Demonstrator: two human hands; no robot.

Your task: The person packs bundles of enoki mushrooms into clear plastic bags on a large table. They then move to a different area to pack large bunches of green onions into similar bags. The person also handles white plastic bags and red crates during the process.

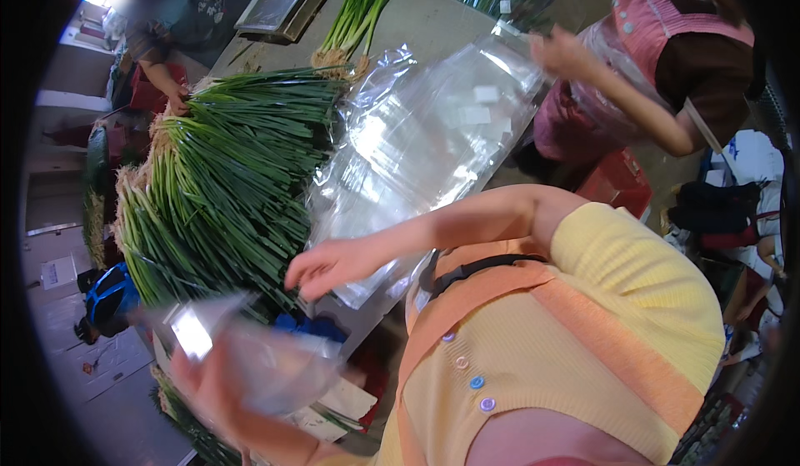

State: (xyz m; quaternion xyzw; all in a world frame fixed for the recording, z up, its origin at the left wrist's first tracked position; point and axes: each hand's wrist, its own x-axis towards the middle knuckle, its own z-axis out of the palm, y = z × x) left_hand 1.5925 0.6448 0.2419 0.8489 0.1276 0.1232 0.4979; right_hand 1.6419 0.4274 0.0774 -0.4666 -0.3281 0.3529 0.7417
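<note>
My left hand (209,372), blurred, has hold of a clear plastic bag (281,366) at the lower left. My right hand (334,269) is bent at the fingers, with nothing seen in it, over the leaf tips of the green onions (231,172). These lie in a wide fanned pile, pale roots to the left and dark leaves to the right. Beside them, a stack of clear plastic bags (425,128) lies flat and shiny on the grey table (431,13). Another bunch of green onions (359,16) lies beyond, roots towards me.
A co-worker's hand (178,100) touches the pile's root end. Another co-worker in a pink apron (650,3) stands at the right, a hand (565,56) near the bags. A tray (287,0) rests on the table's far part. Red crates (615,181) stand below table level.
</note>
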